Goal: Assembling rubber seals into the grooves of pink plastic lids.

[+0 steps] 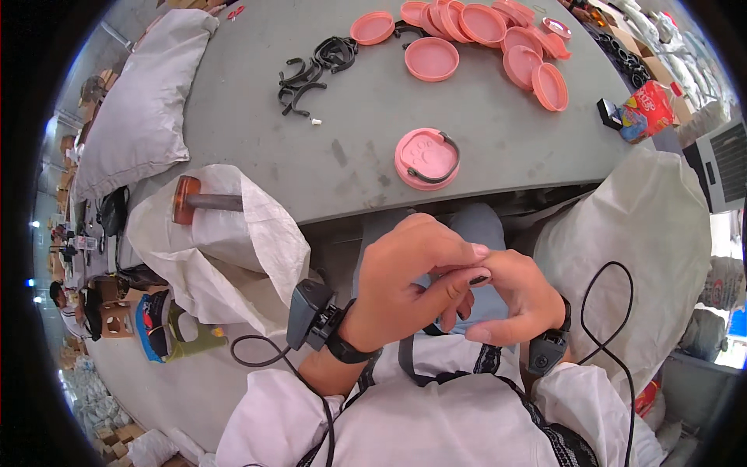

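Observation:
Over my lap, just off the table's near edge, my two hands meet. My left hand (412, 284) is closed in a pinch, its thumb and forefinger tips against the knuckles of my right hand (517, 296). Anything small in that pinch is hidden. My right hand's thumb stands apart from its bent fingers, which are partly covered by the left, and no object shows in it. Nearest in front lies a round pink lid (416, 148) with a paw-like relief and a dark curved handle (436, 173) across it.
Pink round lids (432, 60) pile at the table's far side, beside dark curved handles (336, 54). A mallet (187, 200) rests on a white sack (264, 233) at left. A stuffed sack (144, 109), a red packet (647, 113) and a large right-hand sack (630, 241) flank me.

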The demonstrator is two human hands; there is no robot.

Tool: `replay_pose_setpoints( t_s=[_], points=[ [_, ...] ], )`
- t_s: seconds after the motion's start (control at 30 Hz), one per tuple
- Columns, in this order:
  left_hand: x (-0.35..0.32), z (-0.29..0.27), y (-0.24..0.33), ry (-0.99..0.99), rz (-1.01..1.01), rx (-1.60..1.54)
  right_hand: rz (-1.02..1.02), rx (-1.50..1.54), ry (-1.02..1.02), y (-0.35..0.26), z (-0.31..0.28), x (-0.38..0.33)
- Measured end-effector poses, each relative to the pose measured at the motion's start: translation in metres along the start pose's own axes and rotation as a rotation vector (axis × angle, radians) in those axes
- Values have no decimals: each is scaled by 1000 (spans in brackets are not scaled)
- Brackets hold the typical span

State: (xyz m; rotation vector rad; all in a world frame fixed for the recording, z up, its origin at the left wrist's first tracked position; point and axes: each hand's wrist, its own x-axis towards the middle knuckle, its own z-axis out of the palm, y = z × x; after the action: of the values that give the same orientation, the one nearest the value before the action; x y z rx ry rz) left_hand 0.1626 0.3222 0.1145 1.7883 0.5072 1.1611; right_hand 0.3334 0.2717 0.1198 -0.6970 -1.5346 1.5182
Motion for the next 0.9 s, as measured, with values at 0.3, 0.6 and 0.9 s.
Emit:
replay_pose_setpoints(
  t_s=[0.3, 0.6, 0.9],
  points=[
    [31, -4, 4, -203, 52, 517, 145, 98, -6, 29, -9, -3],
    [0, 23, -61, -495, -175, 472, 304, -710, -37, 58, -10, -22],
    [3, 3, -91, -3, -558, 692, -97, -614, 690, 74, -20, -30]
  ],
)
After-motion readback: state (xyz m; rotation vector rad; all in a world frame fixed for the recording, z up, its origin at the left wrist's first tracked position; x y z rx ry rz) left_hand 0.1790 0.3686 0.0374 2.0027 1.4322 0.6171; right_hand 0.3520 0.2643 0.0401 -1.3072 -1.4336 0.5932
